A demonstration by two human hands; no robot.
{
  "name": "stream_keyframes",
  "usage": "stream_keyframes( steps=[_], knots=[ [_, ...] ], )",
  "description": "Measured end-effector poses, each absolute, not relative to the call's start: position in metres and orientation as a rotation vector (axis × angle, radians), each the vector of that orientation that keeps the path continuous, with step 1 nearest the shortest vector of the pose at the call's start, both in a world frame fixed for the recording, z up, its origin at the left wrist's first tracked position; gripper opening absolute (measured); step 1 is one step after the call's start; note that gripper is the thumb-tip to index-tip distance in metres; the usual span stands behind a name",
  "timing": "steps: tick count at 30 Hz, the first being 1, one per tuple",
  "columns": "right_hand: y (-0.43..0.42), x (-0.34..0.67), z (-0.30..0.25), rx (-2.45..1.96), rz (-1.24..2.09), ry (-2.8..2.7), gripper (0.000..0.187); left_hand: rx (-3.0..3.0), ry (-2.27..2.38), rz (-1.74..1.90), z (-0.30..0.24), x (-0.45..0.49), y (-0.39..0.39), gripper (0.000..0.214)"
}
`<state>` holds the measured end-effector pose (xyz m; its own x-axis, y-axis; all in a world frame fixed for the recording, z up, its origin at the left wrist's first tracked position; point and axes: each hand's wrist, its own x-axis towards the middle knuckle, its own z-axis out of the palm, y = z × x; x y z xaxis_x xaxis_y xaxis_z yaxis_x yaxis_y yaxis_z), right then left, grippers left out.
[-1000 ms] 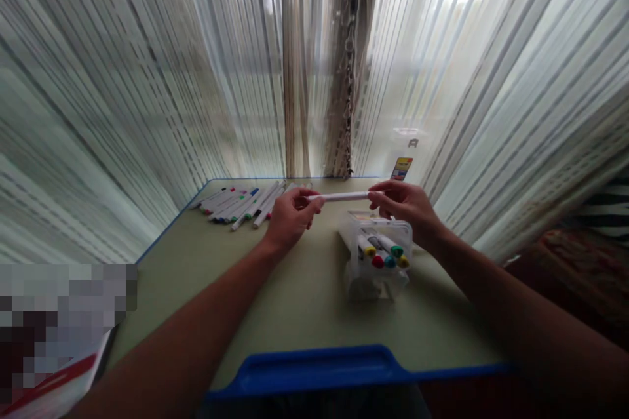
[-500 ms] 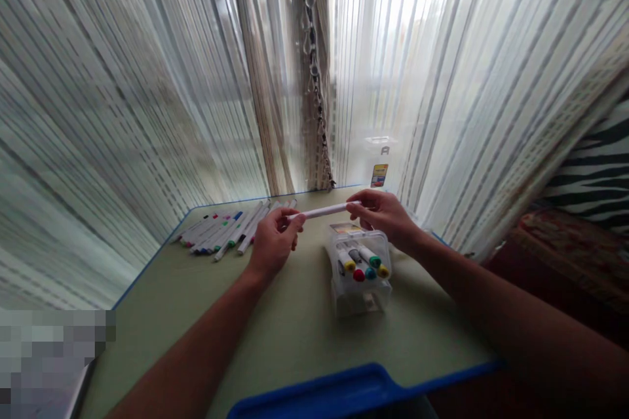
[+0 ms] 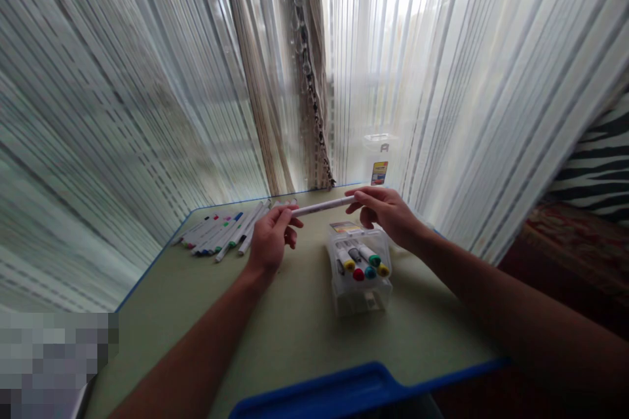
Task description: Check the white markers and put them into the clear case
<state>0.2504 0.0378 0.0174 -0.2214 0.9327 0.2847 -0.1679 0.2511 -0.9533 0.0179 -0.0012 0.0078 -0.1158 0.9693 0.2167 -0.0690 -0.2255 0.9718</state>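
A white marker (image 3: pixel 324 206) is stretched between both hands above the table. My left hand (image 3: pixel 275 235) pinches its left end, and my right hand (image 3: pixel 381 208) grips the right end between thumb and fingers. Below the right hand stands a clear plastic case (image 3: pixel 361 294). Several white markers lie inside it with their coloured ends facing me, among them a red one (image 3: pixel 358 274), a green one (image 3: pixel 375 260) and a yellow one (image 3: pixel 383 269). Beyond my left hand, a row of loose white markers (image 3: pixel 216 232) lies on the table, partly hidden by that hand.
The pale green table (image 3: pixel 289 334) has a blue rim with a blue tray (image 3: pixel 314 399) at the near edge. A clear lid with a yellow label (image 3: pixel 379 172) stands at the back, against striped string curtains (image 3: pixel 442 78). Zebra-patterned fabric (image 3: pixel 599 150) is at the right.
The marker has risen slightly and tilts a little more, its right end higher. The right hand's fingers have shifted along its end. The camera view has turned slightly.
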Motion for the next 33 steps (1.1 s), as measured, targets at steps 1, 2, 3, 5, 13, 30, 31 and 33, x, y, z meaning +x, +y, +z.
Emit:
stream_keyframes(
  steps=[1,2,3,5,13,30,31,33],
  knots=[
    [0.0378,0.2504,0.0172,-0.78,1.227,-1.4,0.034,1.268,1.112,1.499,0.008,0.0181,-0.0012,0.034],
    [0.0379,0.2505,0.0171,-0.783,1.217,-1.405,0.034,1.284,1.112,1.502,0.0083,0.0183,-0.0012,0.034],
    [0.0379,0.2506,0.017,-0.787,1.204,-1.412,0.034,1.302,1.111,1.502,0.0084,0.0185,-0.0009,0.034],
    [0.0379,0.2507,0.017,-0.799,1.174,-1.427,0.034,1.337,1.11,1.499,0.0079,0.0184,0.0,0.035],
    [0.0361,0.2476,0.0189,-0.856,1.099,-1.472,0.04,1.476,1.189,1.478,0.0025,0.0159,0.0008,0.031],
    [0.0292,0.2449,0.02,-0.948,1.101,-1.484,0.038,1.533,1.213,1.423,0.004,0.0187,-0.0024,0.037],
    [0.0291,0.2445,0.0204,-0.941,1.124,-1.471,0.039,1.536,1.214,1.424,0.0038,0.0187,-0.0023,0.037],
    [0.0295,0.2442,0.0205,-0.918,1.16,-1.447,0.038,1.533,1.209,1.425,0.0033,0.0188,-0.0019,0.037]
  ],
)
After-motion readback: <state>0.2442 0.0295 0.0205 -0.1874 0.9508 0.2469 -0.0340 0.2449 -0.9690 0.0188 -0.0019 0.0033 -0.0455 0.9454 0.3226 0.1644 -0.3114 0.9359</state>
